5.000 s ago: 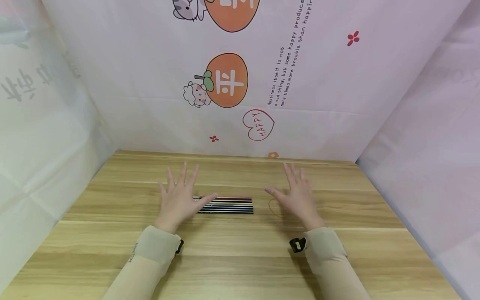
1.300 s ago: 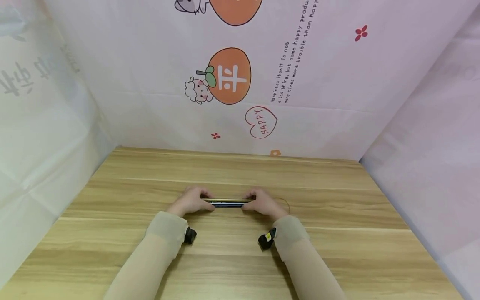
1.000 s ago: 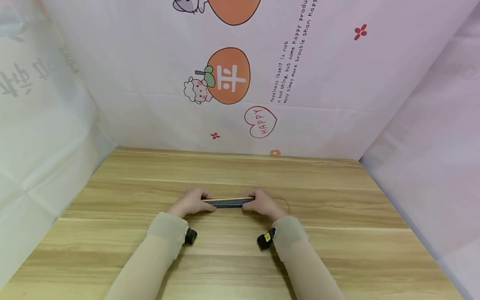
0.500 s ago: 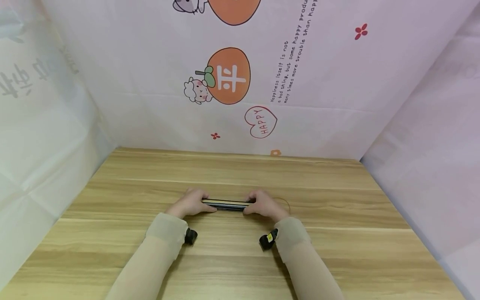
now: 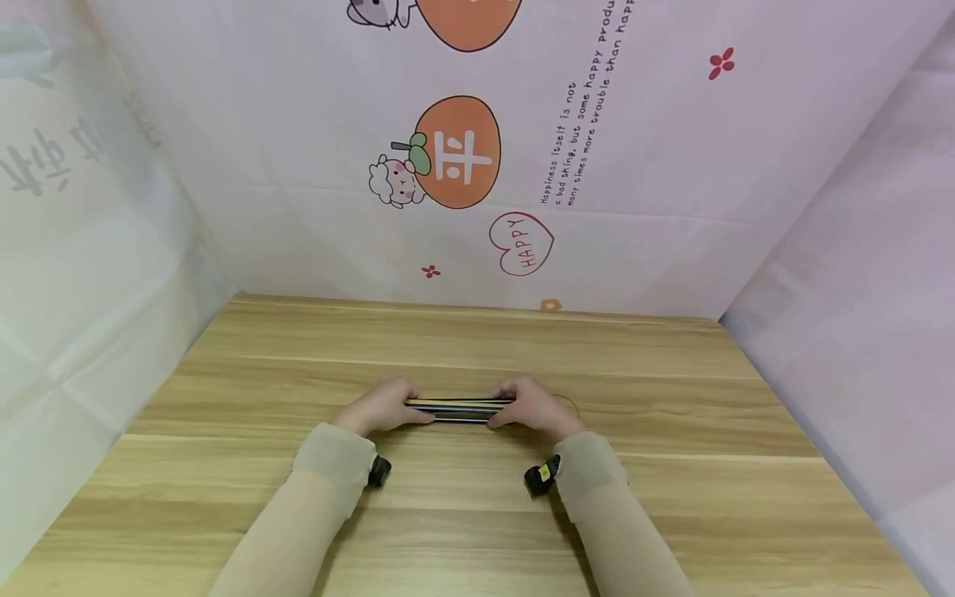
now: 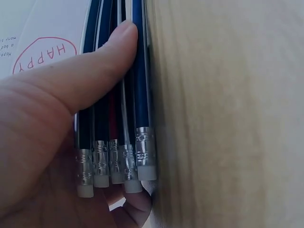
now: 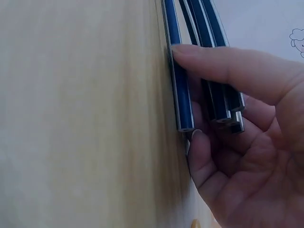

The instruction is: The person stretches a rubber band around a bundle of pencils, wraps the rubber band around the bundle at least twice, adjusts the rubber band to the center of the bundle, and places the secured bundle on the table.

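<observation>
Several dark blue, white-striped pencils (image 5: 458, 407) lie side by side between my two hands, low over the table. My left hand (image 5: 382, 405) grips their eraser ends. In the left wrist view the thumb (image 6: 102, 69) crosses the pencils above silver ferrules and white erasers (image 6: 147, 172); a red strip shows among them. My right hand (image 5: 531, 408) holds the flat, unsharpened ends. In the right wrist view its thumb tip presses one pencil (image 7: 184, 107) nearest the table, apart from the bunch (image 7: 216, 97), whose ends sit unevenly. The curled fingers behind are partly hidden.
A thin yellowish loop like a rubber band (image 5: 573, 404) lies on the wooden table (image 5: 462, 531) just beyond my right hand, partly covered by it. Printed white cloth (image 5: 298, 207) rises behind the table and along both sides. Small black cameras (image 5: 542, 476) sit at the wrists.
Five seconds ago both hands were spread and the pencils lay flat in a row; now both hands grip the ends. Over the last half second, a gap opened beside the nearest pencil.
</observation>
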### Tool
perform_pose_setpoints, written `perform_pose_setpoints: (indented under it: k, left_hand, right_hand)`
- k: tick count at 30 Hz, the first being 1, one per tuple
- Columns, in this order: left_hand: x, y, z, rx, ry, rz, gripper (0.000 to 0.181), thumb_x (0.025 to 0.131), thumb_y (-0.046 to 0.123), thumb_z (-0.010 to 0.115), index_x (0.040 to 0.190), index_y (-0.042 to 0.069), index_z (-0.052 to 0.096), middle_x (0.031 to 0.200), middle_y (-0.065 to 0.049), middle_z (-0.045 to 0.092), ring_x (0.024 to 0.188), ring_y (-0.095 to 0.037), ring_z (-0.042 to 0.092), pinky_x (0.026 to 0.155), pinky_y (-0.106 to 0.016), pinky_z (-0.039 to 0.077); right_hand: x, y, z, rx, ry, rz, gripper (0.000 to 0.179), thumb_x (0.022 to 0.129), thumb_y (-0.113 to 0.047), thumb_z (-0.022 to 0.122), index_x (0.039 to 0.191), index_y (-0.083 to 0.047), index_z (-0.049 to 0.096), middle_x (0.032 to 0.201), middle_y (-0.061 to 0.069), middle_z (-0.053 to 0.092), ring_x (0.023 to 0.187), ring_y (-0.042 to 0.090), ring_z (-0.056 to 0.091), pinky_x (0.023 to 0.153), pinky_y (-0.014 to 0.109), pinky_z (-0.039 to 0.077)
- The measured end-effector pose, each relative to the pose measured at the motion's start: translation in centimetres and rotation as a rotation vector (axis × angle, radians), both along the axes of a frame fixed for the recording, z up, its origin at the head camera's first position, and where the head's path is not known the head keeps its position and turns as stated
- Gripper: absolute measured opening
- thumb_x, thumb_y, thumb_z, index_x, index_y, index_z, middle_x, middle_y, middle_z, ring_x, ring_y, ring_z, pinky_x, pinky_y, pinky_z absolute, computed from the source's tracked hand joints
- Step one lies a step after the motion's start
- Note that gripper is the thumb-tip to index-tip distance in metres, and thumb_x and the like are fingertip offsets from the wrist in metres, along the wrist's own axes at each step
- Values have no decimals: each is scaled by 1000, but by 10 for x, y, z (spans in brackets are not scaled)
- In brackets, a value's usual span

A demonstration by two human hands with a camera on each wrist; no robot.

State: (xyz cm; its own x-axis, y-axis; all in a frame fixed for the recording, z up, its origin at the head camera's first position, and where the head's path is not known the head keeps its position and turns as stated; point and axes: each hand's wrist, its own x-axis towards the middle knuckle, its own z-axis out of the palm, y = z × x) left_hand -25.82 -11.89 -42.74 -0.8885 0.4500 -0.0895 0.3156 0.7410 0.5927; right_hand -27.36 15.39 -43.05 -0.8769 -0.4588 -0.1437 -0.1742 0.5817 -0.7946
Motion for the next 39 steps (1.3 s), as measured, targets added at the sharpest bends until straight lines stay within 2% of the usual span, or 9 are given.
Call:
perform_pose_setpoints:
  k: [4,12,18,24,31,35,39]
  left_hand:
    - [0,0,0,-14,6,-3,49,89,30,75,60,17,37,58,7,30,55,-10,29,52,-21,27]
    - [4,2,4,29,-90,13,45,92,28,72,61,18,40,56,7,35,49,-8,32,47,-21,32]
    - [6,3,6,46,-107,8,54,88,27,76,59,18,31,55,7,26,49,-9,26,47,-22,27]
    - [6,3,7,47,-105,-4,54,84,25,80,59,18,33,56,7,25,51,-9,23,49,-22,23]
    - [6,3,6,67,-99,-26,53,82,20,81,59,17,34,57,7,25,53,-10,24,51,-22,23]
    - [6,1,6,80,-90,-17,46,85,22,78,61,17,40,57,7,31,53,-9,27,51,-21,25]
    - [5,-1,7,129,-102,-2,41,86,21,77,61,17,45,56,7,46,52,-6,41,51,-20,32]
  right_hand:
    - [1,-1,0,10,-3,-8,36,75,-8,84,109,-2,71,109,9,72,89,11,57,78,23,48]
    - [3,-1,3,21,7,-8,32,79,-7,81,109,-3,72,107,8,72,84,12,54,72,23,46]
    - [5,-2,4,35,19,14,33,77,-6,83,107,-2,71,101,7,73,82,11,56,73,23,48]
    - [6,-2,6,23,12,12,23,79,-4,80,100,0,72,98,15,72,75,12,50,68,24,43]
    - [7,-1,3,13,18,-8,30,80,-6,80,107,4,72,100,16,72,78,11,53,72,23,45]
    - [7,0,2,-78,-48,-44,34,84,-2,76,116,7,68,103,19,72,81,11,62,73,26,56]
    - [6,4,1,-235,-157,-58,39,88,6,67,124,16,57,97,24,72,77,16,71,72,33,63]
